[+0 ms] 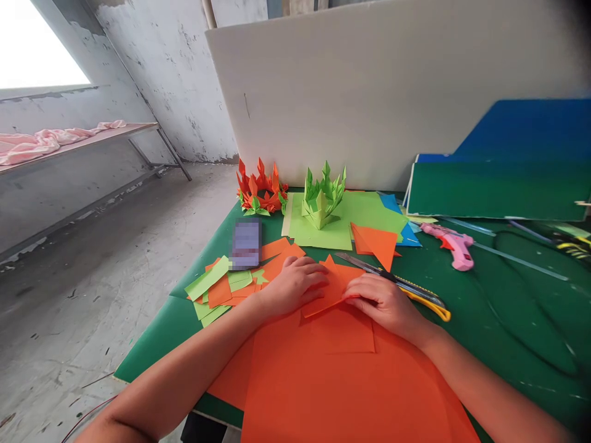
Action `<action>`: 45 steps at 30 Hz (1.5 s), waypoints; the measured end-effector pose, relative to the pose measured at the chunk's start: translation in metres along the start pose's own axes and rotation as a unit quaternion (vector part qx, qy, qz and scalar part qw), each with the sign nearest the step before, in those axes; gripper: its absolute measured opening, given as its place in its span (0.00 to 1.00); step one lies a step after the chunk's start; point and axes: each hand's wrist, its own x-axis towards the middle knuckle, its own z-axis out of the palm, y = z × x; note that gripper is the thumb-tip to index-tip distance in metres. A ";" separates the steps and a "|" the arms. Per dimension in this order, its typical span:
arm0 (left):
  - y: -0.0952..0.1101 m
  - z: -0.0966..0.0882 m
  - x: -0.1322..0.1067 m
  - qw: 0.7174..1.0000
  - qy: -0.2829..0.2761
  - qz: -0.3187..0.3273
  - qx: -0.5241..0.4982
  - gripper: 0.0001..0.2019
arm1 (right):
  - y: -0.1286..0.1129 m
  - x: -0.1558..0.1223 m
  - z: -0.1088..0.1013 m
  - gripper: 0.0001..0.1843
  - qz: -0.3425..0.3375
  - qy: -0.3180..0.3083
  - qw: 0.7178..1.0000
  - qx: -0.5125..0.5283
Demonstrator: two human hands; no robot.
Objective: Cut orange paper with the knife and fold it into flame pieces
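Several sheets of orange paper (351,394) lie in front of me. On top of them is a smaller piece of folded orange paper (330,301) with a raised edge. My right hand (385,301) pinches the right end of that edge between thumb and fingers. My left hand (295,284) rests on the paper's left side, fingers stretched out and pressing down, its fingertips partly hidden. Just beyond my right hand lie scissors (364,264) and a yellow-handled utility knife (427,301).
Behind stand a red-orange paper crown (262,187) and a green one (323,200), on green sheets (369,212). A phone (245,245) and paper scraps (217,286) lie left. A pink glue gun (455,246) with its cable is at right. A white board (351,92) rises behind.
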 end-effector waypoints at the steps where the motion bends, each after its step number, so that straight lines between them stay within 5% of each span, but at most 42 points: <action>1: -0.001 0.000 0.000 1.000 0.001 -0.004 0.006 0.10 | 0.000 0.000 0.000 0.10 0.001 -0.001 1.000 0.000; 7: -0.005 -0.001 0.001 1.000 -0.006 -0.011 0.002 0.11 | 0.001 0.001 0.002 0.09 0.009 0.004 1.000 0.010; 20: -0.032 -0.001 0.007 0.993 0.010 -0.048 -0.106 0.16 | 0.000 0.010 0.014 0.08 0.171 0.050 0.984 -0.026; 24: -0.033 -0.005 0.009 0.989 -0.006 -0.068 -0.134 0.21 | 0.002 0.012 0.016 0.10 0.163 0.043 0.985 -0.045; 34: -0.013 -0.004 0.004 0.999 -0.026 -0.005 -0.039 0.10 | 0.003 0.012 0.020 0.11 0.137 0.061 0.986 -0.076; 41: -0.011 -0.002 0.006 1.000 -0.027 0.003 -0.008 0.13 | 0.002 0.011 0.020 0.07 0.138 0.082 0.984 -0.071; 45: -0.012 -0.002 0.005 0.999 -0.033 -0.003 -0.013 0.13 | 0.000 0.008 0.013 0.07 0.069 0.100 0.991 -0.062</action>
